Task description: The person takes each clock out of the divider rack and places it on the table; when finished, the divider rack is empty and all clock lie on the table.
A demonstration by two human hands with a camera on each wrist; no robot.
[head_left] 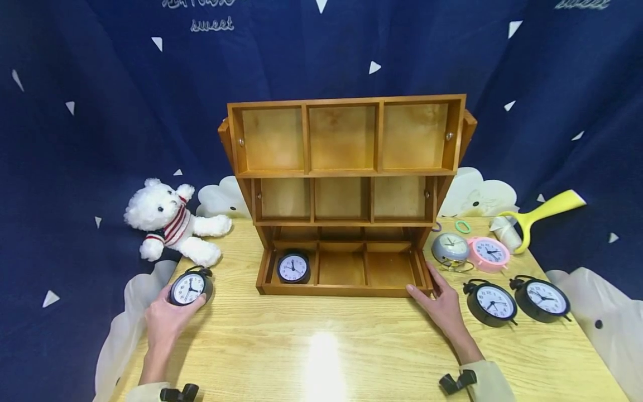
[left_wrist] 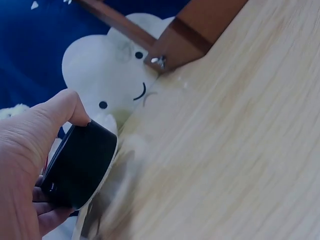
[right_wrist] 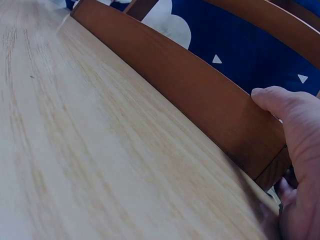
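Observation:
My left hand [head_left: 168, 317] grips a round black alarm clock [head_left: 188, 288] by its sides, its white dial facing up, at the table's left side. In the left wrist view, the thumb and fingers are around the clock's black casing [left_wrist: 82, 165]. My right hand [head_left: 442, 304] holds the right front corner of a three-tier wooden shelf [head_left: 346, 291], thumb at the front board [right_wrist: 200, 95] and the other fingers along the side. Another black clock [head_left: 293, 268] lies in the bottom tier's left compartment. The other compartments hold nothing.
Right of the shelf are a grey clock [head_left: 450, 247], a pink clock [head_left: 489, 254] and two black clocks [head_left: 492, 303]. Behind them lie a yellow-handled tool [head_left: 545, 211], a white roll [head_left: 505, 233] and a green ring [head_left: 462, 226]. A white teddy bear [head_left: 176, 220] sits at the left edge.

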